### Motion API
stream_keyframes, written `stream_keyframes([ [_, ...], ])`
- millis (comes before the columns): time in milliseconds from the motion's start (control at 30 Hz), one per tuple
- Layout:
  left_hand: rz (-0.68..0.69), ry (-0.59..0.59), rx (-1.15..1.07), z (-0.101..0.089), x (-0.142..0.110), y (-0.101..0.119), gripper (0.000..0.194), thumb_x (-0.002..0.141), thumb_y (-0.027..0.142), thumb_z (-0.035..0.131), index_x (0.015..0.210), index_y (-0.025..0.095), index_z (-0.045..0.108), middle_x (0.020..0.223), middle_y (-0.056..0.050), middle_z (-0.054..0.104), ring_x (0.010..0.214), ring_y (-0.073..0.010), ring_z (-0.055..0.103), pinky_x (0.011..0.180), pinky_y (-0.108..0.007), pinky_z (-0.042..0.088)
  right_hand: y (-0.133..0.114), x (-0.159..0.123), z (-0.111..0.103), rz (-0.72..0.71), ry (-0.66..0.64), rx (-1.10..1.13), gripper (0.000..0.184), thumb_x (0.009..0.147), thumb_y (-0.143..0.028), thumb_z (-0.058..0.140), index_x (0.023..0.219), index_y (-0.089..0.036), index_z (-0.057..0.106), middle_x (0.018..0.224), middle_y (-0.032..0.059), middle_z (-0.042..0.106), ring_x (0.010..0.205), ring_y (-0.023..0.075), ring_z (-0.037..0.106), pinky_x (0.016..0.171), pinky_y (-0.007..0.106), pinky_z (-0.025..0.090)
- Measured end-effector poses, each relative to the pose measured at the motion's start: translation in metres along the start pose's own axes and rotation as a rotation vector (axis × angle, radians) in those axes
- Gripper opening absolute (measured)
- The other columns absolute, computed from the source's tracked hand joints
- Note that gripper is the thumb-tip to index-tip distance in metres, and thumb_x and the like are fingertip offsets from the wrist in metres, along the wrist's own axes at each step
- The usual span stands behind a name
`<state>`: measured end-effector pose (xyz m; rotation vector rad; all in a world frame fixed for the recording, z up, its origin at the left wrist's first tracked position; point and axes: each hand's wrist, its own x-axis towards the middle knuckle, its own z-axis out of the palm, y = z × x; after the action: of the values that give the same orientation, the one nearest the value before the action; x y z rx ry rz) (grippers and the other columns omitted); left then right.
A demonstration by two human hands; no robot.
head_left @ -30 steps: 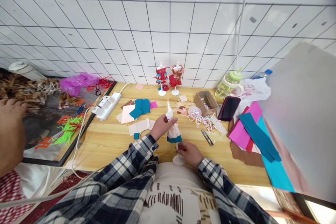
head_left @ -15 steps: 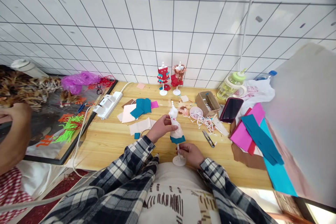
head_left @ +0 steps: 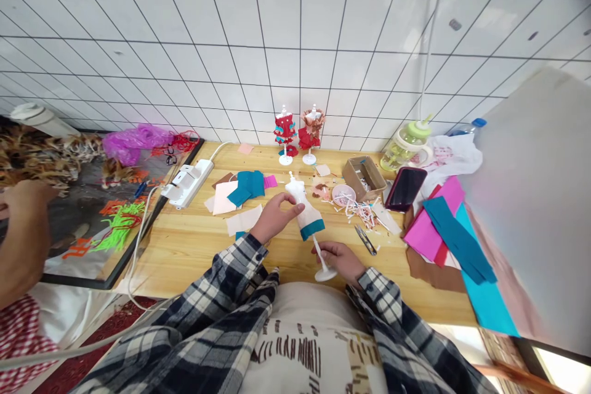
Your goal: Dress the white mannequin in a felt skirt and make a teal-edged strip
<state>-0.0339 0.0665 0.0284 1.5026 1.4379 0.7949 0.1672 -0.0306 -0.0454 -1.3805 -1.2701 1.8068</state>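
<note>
I hold a small white mannequin (head_left: 306,214) on a stand, dressed in pale felt with a teal hem, tilted over the wooden table (head_left: 194,246). My left hand (head_left: 273,218) is closed round its torso. My right hand (head_left: 338,258) pinches the thin stand pole just above the round white base (head_left: 325,274). Small scissors (head_left: 365,240) lie just right of the mannequin. Two dressed mannequins in red (head_left: 285,133) and pink-red (head_left: 311,132) stand at the back by the tiled wall.
Teal and pink felt pieces (head_left: 244,189), a white power strip (head_left: 187,183), a cardboard box (head_left: 364,177), a phone (head_left: 405,188), a green-lidded bottle (head_left: 407,146) and stacked felt sheets (head_left: 450,231) lie about. Another person's hand (head_left: 22,234) is at the left by green cords (head_left: 120,224).
The mannequin has gone from upright to tilted, top toward the left and base swung right. My left hand has slid up round its torso. The other person's hand at the left shifted slightly.
</note>
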Motion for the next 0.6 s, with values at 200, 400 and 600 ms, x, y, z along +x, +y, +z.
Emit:
stream_keyframes([
  [200, -0.073, -0.088, -0.466, -0.006, -0.003, 0.000, 0.040, 0.064, 0.038, 0.078, 0.090, 0.018, 0.055, 0.105, -0.006, 0.066, 0.105, -0.0222, 0.058, 0.094, -0.036, 0.040, 0.000, -0.007, -0.009, 0.010, -0.015, 0.217, 0.044, 0.069, -0.055, 0.068, 0.094, -0.018, 0.069, 0.072, 0.0019, 0.063, 0.060, 0.0123, 0.049, 0.059, 0.027, 0.035],
  [400, -0.196, -0.273, -0.696, 0.003, -0.006, -0.009, 0.067, 0.063, 0.030, 0.082, 0.121, 0.016, 0.051, 0.107, -0.011, 0.069, 0.109, -0.0240, 0.060, 0.100, -0.040, 0.038, 0.002, -0.012, -0.006, 0.076, -0.103, 0.437, 0.041, 0.064, -0.050, 0.077, 0.088, -0.017, 0.071, 0.066, 0.0006, 0.061, 0.055, 0.0098, 0.044, 0.055, 0.026, 0.028],
  [600, -0.199, -0.334, -0.705, 0.007, -0.007, -0.013, 0.064, 0.061, 0.025, 0.083, 0.118, 0.014, 0.057, 0.100, -0.010, 0.073, 0.098, -0.0253, 0.066, 0.097, -0.042, 0.042, 0.003, -0.019, -0.005, 0.104, -0.167, 0.481, 0.045, 0.063, -0.052, 0.077, 0.087, -0.014, 0.070, 0.064, 0.0018, 0.058, 0.058, 0.0108, 0.045, 0.056, 0.026, 0.028],
])
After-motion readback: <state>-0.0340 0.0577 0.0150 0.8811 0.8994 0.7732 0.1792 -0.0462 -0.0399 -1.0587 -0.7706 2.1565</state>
